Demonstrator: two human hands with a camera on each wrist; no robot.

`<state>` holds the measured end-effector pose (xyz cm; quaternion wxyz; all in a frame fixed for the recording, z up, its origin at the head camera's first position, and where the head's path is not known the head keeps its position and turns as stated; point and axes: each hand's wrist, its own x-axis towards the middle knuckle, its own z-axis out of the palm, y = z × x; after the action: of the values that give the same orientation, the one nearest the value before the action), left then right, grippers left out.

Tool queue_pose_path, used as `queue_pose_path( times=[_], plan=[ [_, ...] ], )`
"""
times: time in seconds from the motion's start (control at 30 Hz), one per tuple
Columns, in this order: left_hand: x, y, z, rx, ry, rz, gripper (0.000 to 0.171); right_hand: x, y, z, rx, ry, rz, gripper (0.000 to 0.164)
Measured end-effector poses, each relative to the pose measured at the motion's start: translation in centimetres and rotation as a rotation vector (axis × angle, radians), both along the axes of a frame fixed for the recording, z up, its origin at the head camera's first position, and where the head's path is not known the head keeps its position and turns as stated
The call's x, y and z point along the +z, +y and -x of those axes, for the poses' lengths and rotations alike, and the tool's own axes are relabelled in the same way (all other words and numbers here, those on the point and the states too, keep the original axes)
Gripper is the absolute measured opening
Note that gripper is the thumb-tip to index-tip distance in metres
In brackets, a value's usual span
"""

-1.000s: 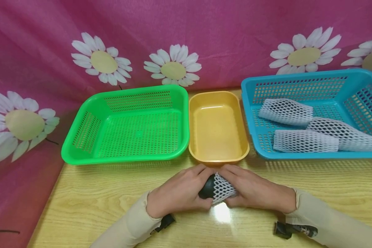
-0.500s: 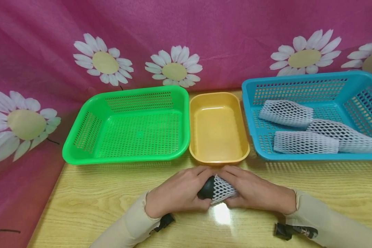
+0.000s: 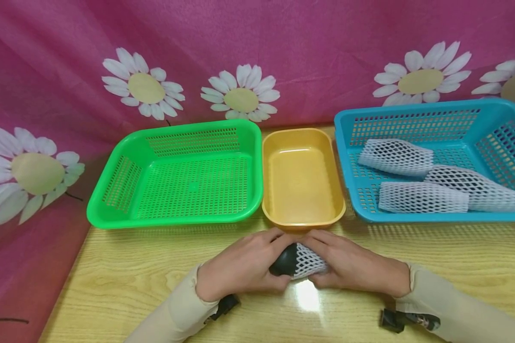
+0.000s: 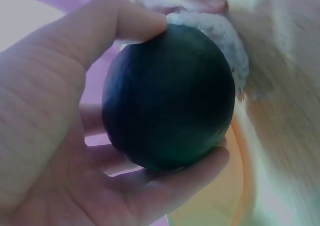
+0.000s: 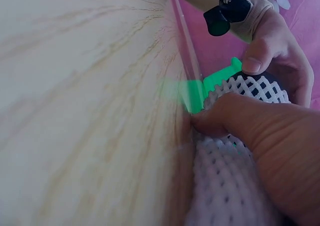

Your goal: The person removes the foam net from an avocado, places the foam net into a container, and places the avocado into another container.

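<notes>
A dark green, smooth, round-ended fruit (image 3: 284, 260) sits partly inside a white foam net sleeve (image 3: 307, 261), in front of the yellow tray. My left hand (image 3: 245, 262) curls round its bare end, thumb on the near side. In the left wrist view the fruit (image 4: 170, 98) lies between thumb and fingers. My right hand (image 3: 349, 261) grips the sleeve at its right side. From the right wrist, the net (image 5: 235, 181) runs loose below the thumb, and its mouth surrounds the fruit near the left hand (image 5: 280, 50). The fruit's far end is hidden by the net and right hand.
Behind the hands stands a yellow tray (image 3: 303, 223), with an empty green basket (image 3: 176, 222) on its left. At right, a blue basket (image 3: 437, 216) holds several white net-covered pieces (image 3: 423, 196). A pink flowered cloth (image 3: 309, 57) hangs behind the wooden table (image 3: 146, 267).
My left hand has shifted slightly left with the fruit, and a little more of its dark end shows outside the net. The right hand stays about where it was.
</notes>
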<state>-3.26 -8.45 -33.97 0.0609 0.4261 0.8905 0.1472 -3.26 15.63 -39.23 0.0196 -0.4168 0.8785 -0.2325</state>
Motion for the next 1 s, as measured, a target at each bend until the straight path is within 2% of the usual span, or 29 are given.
queue_pose_path(
  times=[0.47,0.8,1.0],
  plan=[
    [0.7,-0.6,0.1,0.019,-0.067,0.023,0.068,0.0,0.0,-0.1,-0.007,-0.01,-0.015,0.069],
    [1.5,-1.0,0.1,0.041,-0.08,0.014,0.061,0.0,0.0,0.0,-0.004,-0.009,-0.004,0.056],
    [2.2,-1.5,0.1,0.09,-0.064,0.016,0.061,0.0,0.1,0.0,-0.014,-0.006,-0.013,0.054]
  ],
)
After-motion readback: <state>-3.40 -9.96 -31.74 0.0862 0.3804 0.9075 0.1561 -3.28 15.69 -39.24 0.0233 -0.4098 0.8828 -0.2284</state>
